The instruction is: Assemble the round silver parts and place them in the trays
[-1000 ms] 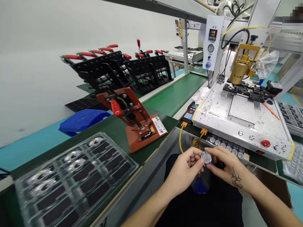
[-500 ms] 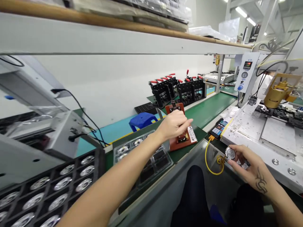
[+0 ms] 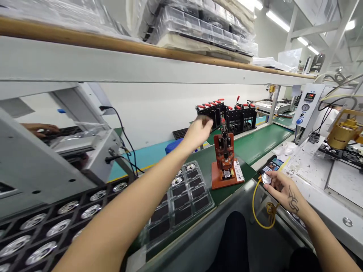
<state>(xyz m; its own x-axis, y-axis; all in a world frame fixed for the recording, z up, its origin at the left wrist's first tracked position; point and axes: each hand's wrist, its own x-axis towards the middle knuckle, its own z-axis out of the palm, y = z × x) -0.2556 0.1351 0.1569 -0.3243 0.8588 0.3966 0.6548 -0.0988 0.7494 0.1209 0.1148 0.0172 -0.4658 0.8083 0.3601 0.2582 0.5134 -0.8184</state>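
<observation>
My right hand [image 3: 279, 189] pinches a round silver metal part [image 3: 266, 179], printed on its face, between thumb and fingers near the front edge of the bench. My left hand [image 3: 198, 132] is raised just left of the red toggle-clamp fixture [image 3: 227, 151], apart from its upright handle. Motion smears its fingers, so their closing does not show. Another round metal part [image 3: 227, 174] sits at the foot of the fixture. Below my left forearm lies a clear plastic tray [image 3: 195, 185], with silver rings in some of its far pockets.
A black tray [image 3: 68, 219] of silver rings stands at left, beside a grey machine [image 3: 42, 170]. Another person's hand [image 3: 42, 128] shows behind it. Black racks with red clamps [image 3: 241, 119] stand behind. At right are a yellow cable [image 3: 255, 207] and a white-topped press [image 3: 312, 170].
My left hand has moved off the fixture, up and to the left, uncovering its upright handle. My right hand still holds the round part. The whole view has shifted.
</observation>
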